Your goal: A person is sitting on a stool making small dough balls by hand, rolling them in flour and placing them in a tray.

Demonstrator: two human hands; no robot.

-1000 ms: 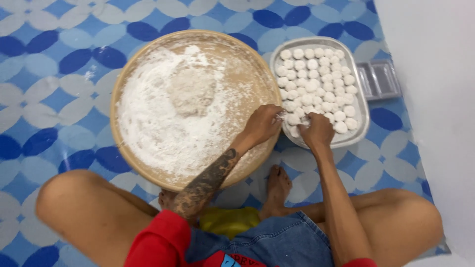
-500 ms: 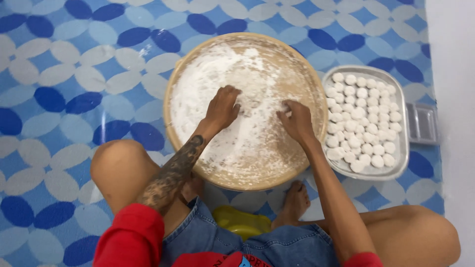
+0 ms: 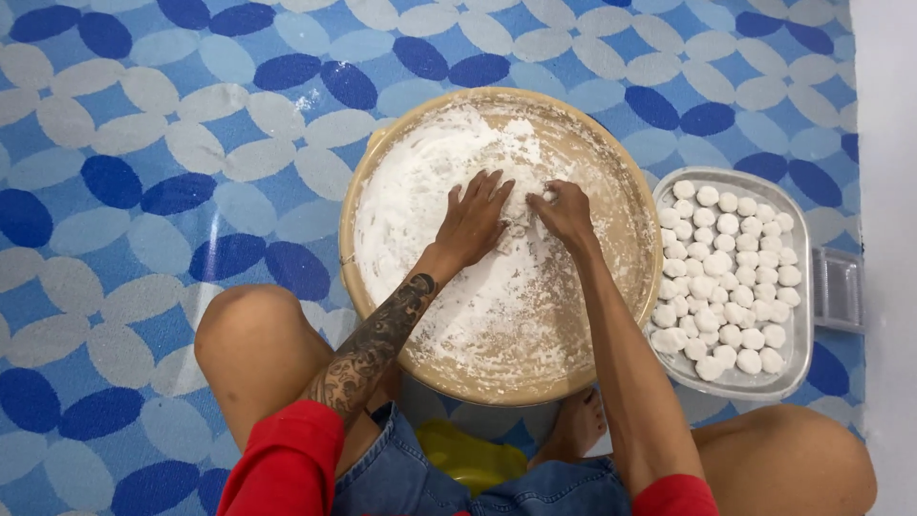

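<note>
A small lump of white dough (image 3: 523, 212) lies in the middle of the round, shallow wooden tray (image 3: 611, 172), half buried in the thick layer of white flour (image 3: 420, 201) that coats the tray's left and centre. The left hand (image 3: 473, 222) presses on the lump with fingers spread flat and wide, while the right hand (image 3: 564, 212) curls narrowly around its other side, fingertips pinching at the dough. Judging by the scene, much of the shaping is done: the rounded rectangular metal tray (image 3: 798, 315) just right of the wooden one is nearly filled with rows of small white dough balls (image 3: 731, 277), with little bare room left. Only this one lump appears unshaped. Everything rests on a blue and white patterned mat (image 3: 143, 172).
</note>
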